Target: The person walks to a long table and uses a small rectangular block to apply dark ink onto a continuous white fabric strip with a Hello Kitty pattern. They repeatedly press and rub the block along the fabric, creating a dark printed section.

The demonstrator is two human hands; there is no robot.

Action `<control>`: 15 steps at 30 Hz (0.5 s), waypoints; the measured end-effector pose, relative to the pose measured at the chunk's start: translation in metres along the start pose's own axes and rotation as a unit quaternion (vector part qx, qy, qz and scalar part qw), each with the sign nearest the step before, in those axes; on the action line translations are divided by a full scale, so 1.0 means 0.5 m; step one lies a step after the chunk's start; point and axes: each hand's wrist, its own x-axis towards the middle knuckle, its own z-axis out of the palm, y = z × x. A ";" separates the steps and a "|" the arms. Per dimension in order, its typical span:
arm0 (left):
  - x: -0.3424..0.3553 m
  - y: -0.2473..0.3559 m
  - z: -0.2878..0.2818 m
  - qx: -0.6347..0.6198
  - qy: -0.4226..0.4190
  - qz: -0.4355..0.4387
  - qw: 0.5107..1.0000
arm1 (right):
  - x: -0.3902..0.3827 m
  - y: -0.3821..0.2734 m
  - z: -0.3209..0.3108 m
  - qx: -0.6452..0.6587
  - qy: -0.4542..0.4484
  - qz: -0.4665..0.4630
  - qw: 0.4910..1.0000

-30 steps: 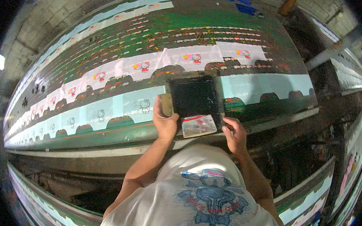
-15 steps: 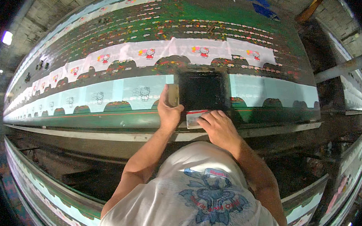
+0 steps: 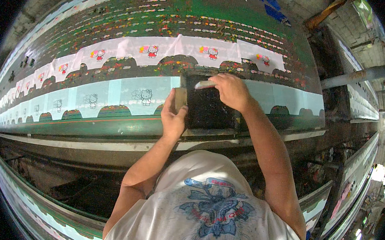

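A dark printing screen [image 3: 211,108] in a frame lies over the row of pale blue cloth pieces [image 3: 127,91] in front of me. My left hand [image 3: 173,118] is closed round a tan block [image 3: 181,97] at the frame's left side, thumb toward the screen. Near the screen's far edge, my right hand [image 3: 231,90] grips a pale, flat squeegee [image 3: 205,84], tilted over the dark mesh; my fingers cover part of it. Black outline cat figures [image 3: 146,97] show on the blue cloth left of the frame.
Beyond the screen runs a row of pink pieces with coloured cat prints [image 3: 212,53] on the long green table [image 3: 98,124]. A pale rail [image 3: 88,144] follows its near edge. A grey pipe [image 3: 361,74] crosses at right. More cloth-covered tables stand behind and to the right.
My right hand has carried the squeegee from the near edge of the screen to its far edge. The left hand keeps its hold on the block. The whole view has shifted slightly.
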 end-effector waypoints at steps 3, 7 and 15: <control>0.002 0.009 -0.006 0.013 -0.008 -0.020 1.000 | 0.004 0.011 0.026 0.020 0.033 0.029 0.999; -0.002 0.012 -0.006 0.006 -0.008 -0.016 1.000 | -0.056 -0.012 0.043 0.017 0.027 -0.030 0.999; -0.004 0.008 0.002 -0.007 0.004 -0.003 1.000 | -0.216 -0.151 0.067 0.022 0.030 -0.023 0.999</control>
